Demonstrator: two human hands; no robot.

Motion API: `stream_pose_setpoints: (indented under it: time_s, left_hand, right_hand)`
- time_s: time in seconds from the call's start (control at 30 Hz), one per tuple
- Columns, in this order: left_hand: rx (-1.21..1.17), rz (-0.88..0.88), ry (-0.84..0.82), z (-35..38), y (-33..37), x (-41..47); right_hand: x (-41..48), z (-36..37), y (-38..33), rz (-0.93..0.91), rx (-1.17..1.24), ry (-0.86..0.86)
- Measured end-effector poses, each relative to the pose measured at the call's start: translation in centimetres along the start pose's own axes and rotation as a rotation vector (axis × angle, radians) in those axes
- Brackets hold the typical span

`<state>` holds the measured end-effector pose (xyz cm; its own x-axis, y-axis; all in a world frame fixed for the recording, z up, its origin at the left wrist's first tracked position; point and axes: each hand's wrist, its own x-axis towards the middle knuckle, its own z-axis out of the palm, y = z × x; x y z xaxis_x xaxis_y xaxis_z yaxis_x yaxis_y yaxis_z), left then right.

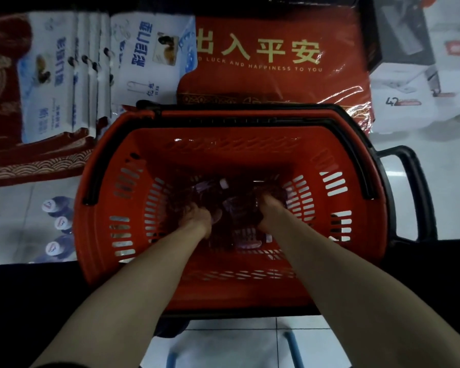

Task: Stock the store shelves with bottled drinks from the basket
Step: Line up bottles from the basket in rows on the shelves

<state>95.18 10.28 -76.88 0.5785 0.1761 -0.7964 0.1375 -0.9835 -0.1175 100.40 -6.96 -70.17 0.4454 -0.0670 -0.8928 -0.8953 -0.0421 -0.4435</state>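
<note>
The dark plastic drink bottles with purple labels (233, 205) lie on their sides in a loose heap at the bottom of the red slotted plastic shopping basket (223, 136). One pale cap (224, 183) shows towards the far side of the heap. It is dim down there and I can't count the bottles.

Both of my operator's bare arms reach straight down into the basket. The left hand (197, 217) rests on the near-left part of the heap. Its fingers bend down among the bottles, but I cannot tell whether they have hold of one. The right hand (270, 212) sits just beside it on the near-right part. Its fingers are lost in shadow against a bottle, and I cannot tell whether they grip it either.

The basket's two black carry handles (250, 112) lie folded along the far rim, and a black loop pull handle (412, 192) sticks out at the right.

Beyond the basket lies a red doormat in clear plastic wrap with gold characters (276, 62). To its left is a row of white-and-blue packaged mats (72, 75) on a dark red carpet with a gold wave border (32, 163). On the pale tiled floor (8, 208) left of the basket stand three dark bottles with white caps (63, 223). White cardboard boxes (409, 102) are at the upper right.
</note>
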Motion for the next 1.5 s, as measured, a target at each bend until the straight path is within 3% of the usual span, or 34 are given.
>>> stream_pose_setpoints:
  time_s: [0.17,0.4,0.6,0.77,0.93,1.17,1.33,1.5]
  left_hand:
    - [-0.160,-0.015,0.024,0.8,-0.8,-0.6]
    - [-0.216,0.006,-0.019,-2.3,-1.7,-4.9]
    - [-0.358,0.112,0.186,-10.9,-4.3,-12.6]
    - [-0.509,0.226,0.381,-18.2,-7.1,-20.0]
    - [-0.857,0.331,0.552,-22.9,-8.8,-25.5]
    - [-1.136,0.408,0.761,-24.4,-7.9,-29.0]
    - [-1.206,0.424,0.766,-23.8,-7.3,-27.3]
    - [-1.161,0.401,0.794,-24.0,-7.6,-26.4]
  right_hand:
    - [-3.4,-0.3,0.4,0.059,0.011,-0.102]
    - [-6.4,-2.8,-0.7,-0.018,-0.166,-0.082]
    - [-12.2,-3.0,-4.1,-0.182,-0.195,-0.089]
    - [-19.3,-3.2,-9.1,-0.370,-0.303,-0.288]
    - [-24.9,-3.9,-14.0,-0.518,-0.304,-0.442]
    - [-27.0,-4.1,-17.8,-0.594,-0.063,-0.612]
    - [-24.4,-3.9,-17.4,-0.542,0.124,-0.662]
    - [-24.2,-2.4,-17.0,-0.593,-0.103,-0.608]
